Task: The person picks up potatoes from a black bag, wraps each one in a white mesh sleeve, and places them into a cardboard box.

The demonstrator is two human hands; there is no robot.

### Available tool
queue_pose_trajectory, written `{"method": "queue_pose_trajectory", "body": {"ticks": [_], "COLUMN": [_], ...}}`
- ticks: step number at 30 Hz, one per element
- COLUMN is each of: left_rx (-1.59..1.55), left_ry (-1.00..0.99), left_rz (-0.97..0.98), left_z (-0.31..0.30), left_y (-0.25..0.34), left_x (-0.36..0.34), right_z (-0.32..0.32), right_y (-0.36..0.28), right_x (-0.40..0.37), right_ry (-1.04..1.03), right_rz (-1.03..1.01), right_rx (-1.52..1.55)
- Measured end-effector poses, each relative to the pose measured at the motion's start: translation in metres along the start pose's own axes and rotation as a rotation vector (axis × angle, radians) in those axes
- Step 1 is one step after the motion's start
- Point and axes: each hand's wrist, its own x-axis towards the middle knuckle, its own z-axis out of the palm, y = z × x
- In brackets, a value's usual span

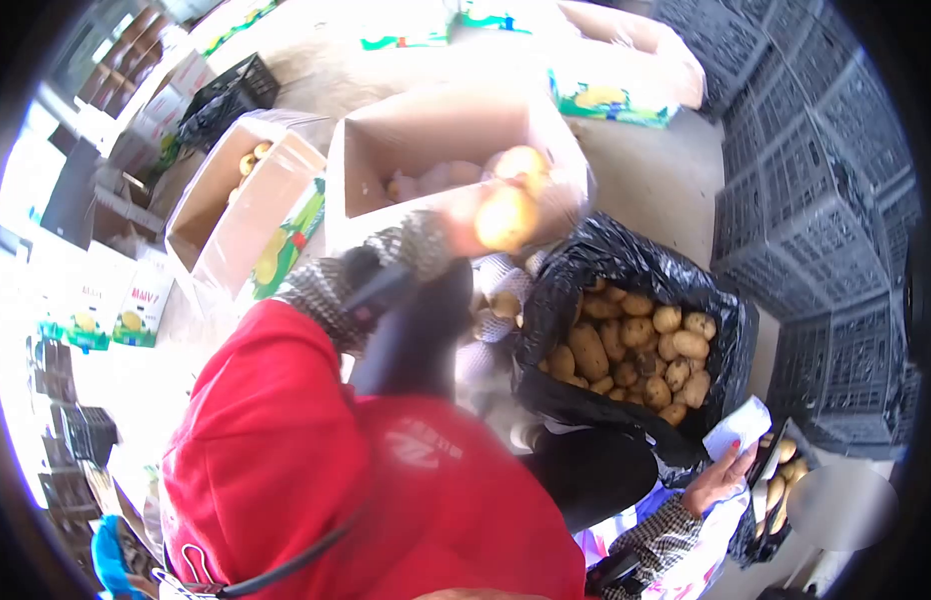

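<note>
My left hand point(464, 226), blurred by motion, is closed on a potato point(507, 218) that is washed out by bright light. It reaches over the near edge of a cardboard box point(436, 125) lined with clear plastic. A second round potato point(521, 165) shows just beyond the first, over the box. Pale wrapped pieces point(441, 178) lie inside the box. Off to the lower right, my right hand point(719, 482) grips a white folded piece point(738, 427) between thumb and fingers. Between my hands stands a crate lined with a black plastic bag point(556, 340), full of loose potatoes point(636, 335).
Stacked grey plastic crates point(796, 190) wall off the right side. Another open cardboard box point(201, 205) with potatoes stands at the left. White foam nets point(498, 275) and potatoes lie between my legs. More potatoes point(781, 485) sit at the lower right, beside a round grey shape point(844, 507).
</note>
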Motion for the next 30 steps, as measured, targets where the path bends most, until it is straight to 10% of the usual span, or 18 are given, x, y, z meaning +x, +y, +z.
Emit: {"method": "queue_pose_trajectory", "body": {"ticks": [8, 11, 24, 30], "left_rx": [-0.108, -0.092, 1.421, 2.138], "left_ry": [0.912, 0.947, -0.333, -0.509], "left_rz": [1.029, 0.774, -0.304, -0.063], "left_z": [-0.148, -0.14, 0.036, 0.058], "left_y": [0.231, 0.237, -0.156, -0.267], "left_x": [-0.178, -0.163, 0.168, 0.254], "right_z": [0.087, 0.098, 0.05, 0.025], "right_y": [-0.101, -0.118, -0.007, 0.02], "right_x": [-0.001, -0.001, 0.033, 0.04], "right_ry": [-0.307, -0.268, 0.123, 0.116], "right_rz": [-0.197, -0.21, 0.203, 0.336], "right_rx": [0.21, 0.256, 0.655, 0.522]}}
